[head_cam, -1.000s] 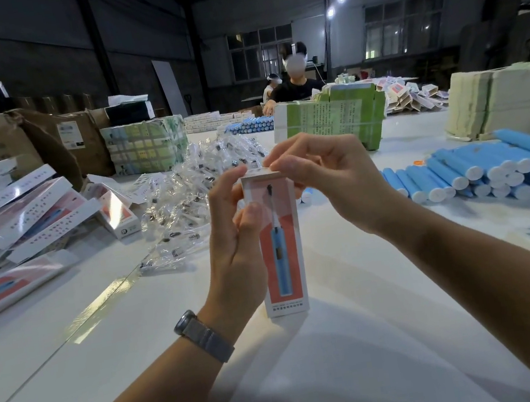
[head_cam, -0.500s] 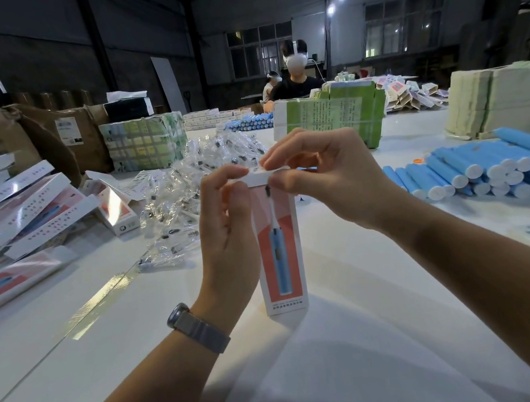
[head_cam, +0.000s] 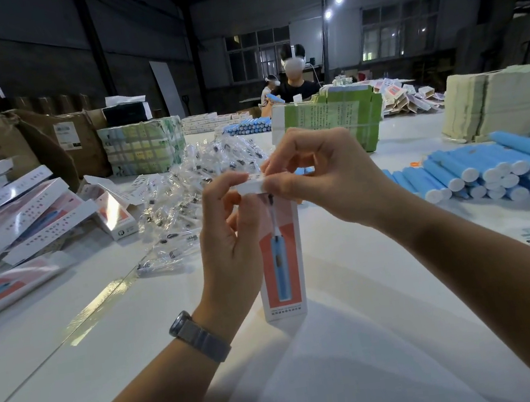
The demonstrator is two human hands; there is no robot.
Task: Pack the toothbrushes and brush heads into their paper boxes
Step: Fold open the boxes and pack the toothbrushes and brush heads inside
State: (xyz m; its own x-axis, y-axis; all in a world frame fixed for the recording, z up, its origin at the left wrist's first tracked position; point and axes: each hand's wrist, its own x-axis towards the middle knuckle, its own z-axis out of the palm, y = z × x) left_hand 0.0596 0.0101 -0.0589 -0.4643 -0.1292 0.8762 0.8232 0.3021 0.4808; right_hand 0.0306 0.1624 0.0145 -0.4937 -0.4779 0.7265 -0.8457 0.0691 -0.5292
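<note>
While the paper box (head_cam: pixel 278 260) stands upright on the white table (head_cam: pixel 104 325), the left hand (head_cam: pixel 228 240) grips its upper side with curled fingers. From the other side the right hand (head_cam: pixel 321 176) bends over the top and pinches the white top flap (head_cam: pixel 251 185) between thumb and forefinger.

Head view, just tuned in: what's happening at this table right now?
A person is packing toothbrushes. Both hands work one upright paper box printed with a blue toothbrush: the left hand grips its upper side, while the right hand pinches the white top flap, apparently folding it shut. Bagged brush heads lie piled behind, blue toothbrush handles are stacked at right, and more boxes sit at left.
</note>
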